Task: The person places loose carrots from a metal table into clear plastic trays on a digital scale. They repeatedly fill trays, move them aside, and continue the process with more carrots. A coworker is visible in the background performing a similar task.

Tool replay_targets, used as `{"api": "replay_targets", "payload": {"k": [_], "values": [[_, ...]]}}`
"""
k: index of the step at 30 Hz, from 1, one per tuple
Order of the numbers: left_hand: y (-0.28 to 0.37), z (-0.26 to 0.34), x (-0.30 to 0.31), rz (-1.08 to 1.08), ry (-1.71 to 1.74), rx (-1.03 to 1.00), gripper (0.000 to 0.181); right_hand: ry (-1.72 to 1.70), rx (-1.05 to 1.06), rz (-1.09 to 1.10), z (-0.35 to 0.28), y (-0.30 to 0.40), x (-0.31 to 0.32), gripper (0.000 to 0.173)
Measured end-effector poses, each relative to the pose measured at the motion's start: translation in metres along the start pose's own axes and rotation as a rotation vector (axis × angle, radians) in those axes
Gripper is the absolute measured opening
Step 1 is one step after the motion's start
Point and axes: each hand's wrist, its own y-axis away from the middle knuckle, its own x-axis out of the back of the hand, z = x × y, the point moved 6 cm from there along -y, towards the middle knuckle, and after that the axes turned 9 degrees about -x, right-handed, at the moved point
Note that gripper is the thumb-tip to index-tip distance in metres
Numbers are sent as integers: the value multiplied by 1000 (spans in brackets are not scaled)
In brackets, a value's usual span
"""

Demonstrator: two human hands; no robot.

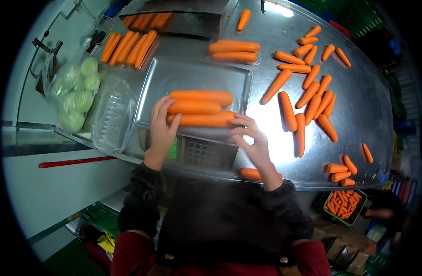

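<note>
Three carrots lie side by side across the metal pan of a weighing scale. My left hand touches their left ends, fingers and thumb spread around them. At the right end of the nearest carrot is my right hand, its fingers bent and apart; whether it grips the carrot I cannot tell. The scale's keypad and green display face me. Another carrot lies at the table's front edge, partly behind my right wrist.
Many loose carrots cover the right of the steel table. Behind the scale sit packed carrots; more packs stand at the back left. Clear plastic trays and bagged green produce lie left. A crate of carrots is at lower right.
</note>
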Motion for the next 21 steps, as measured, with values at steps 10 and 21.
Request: {"api": "replay_targets", "payload": {"k": [10, 21], "values": [[14, -67, 59, 244, 325, 428, 34, 144, -393, 190, 10, -7, 43, 34], [4, -77, 9, -237, 486, 675, 29, 572, -362, 28, 22, -49, 5, 34]]}}
